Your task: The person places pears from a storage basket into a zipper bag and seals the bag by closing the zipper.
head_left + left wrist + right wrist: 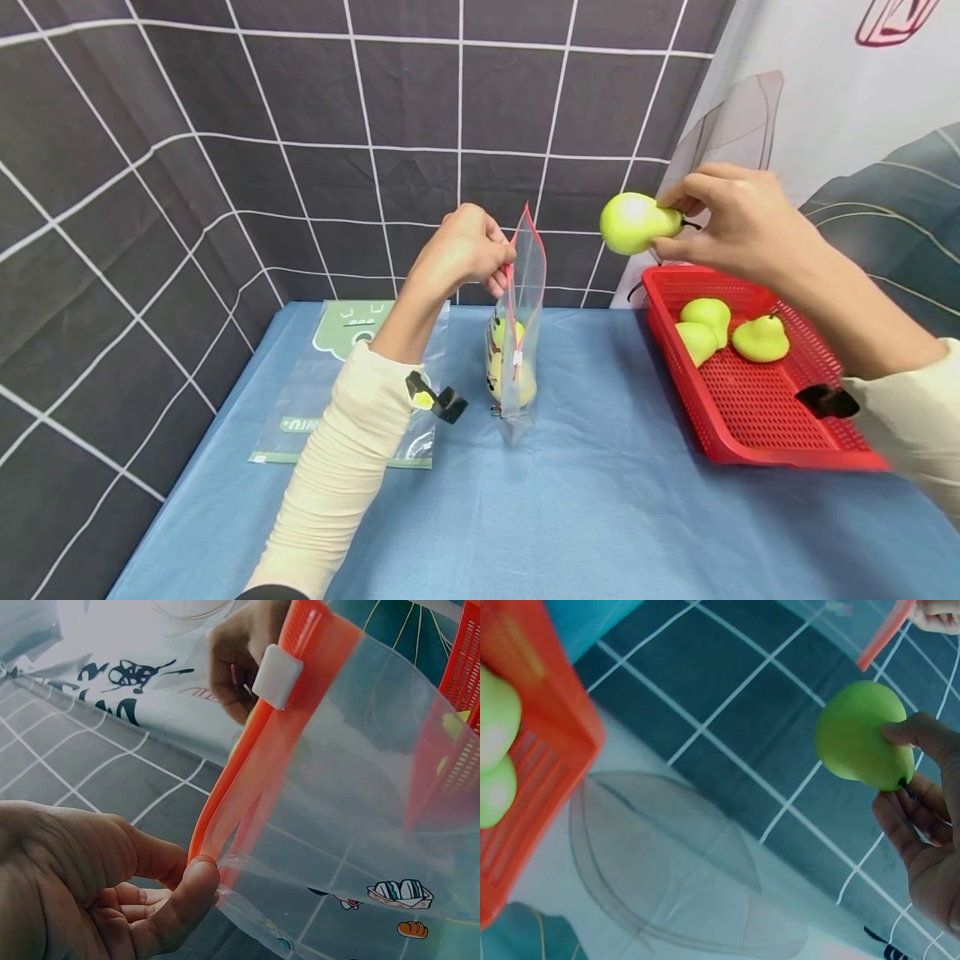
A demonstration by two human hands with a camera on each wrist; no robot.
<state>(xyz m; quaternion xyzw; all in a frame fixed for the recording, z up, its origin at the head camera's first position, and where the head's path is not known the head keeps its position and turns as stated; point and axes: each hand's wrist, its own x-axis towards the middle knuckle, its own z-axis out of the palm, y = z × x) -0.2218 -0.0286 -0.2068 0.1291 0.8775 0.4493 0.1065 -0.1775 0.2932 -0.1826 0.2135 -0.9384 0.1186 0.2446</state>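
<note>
Pinched between the thumb and fingers of the right hand point(731, 218), a yellow-green pear point(632, 223) hangs in the air, clamped at its narrow end. Its round bottom points left, toward the bag, and its dark stem sticks out between thumb and fingers, on the palm side. In the head view the pear appears above the far left corner of the red basket point(757, 417), well apart from the bag.

The left hand point(467, 248) has its thumb and fingers closed together on the pink-red top strip of a clear zip bag point(532, 287). The bag stands upright on the blue tablecloth point(585, 517), the two edges of its mouth spread apart. A white slider point(277, 677) sits on the strip, away from the pinching fingertips, and small printed pictures, among them a bread roll, mark the plastic. Yellow-green fruit point(527, 382) shows through the lower part of the bag; how many pieces cannot be told.

Three more pears point(761, 339) lie in the far part of the basket, two touching at the left and one just beside them. A second bag point(288, 417), with green print, lies flat at the left, partly behind the left sleeve point(322, 475). Dark cloth with a white grid point(412, 100) covers the wall behind.
</note>
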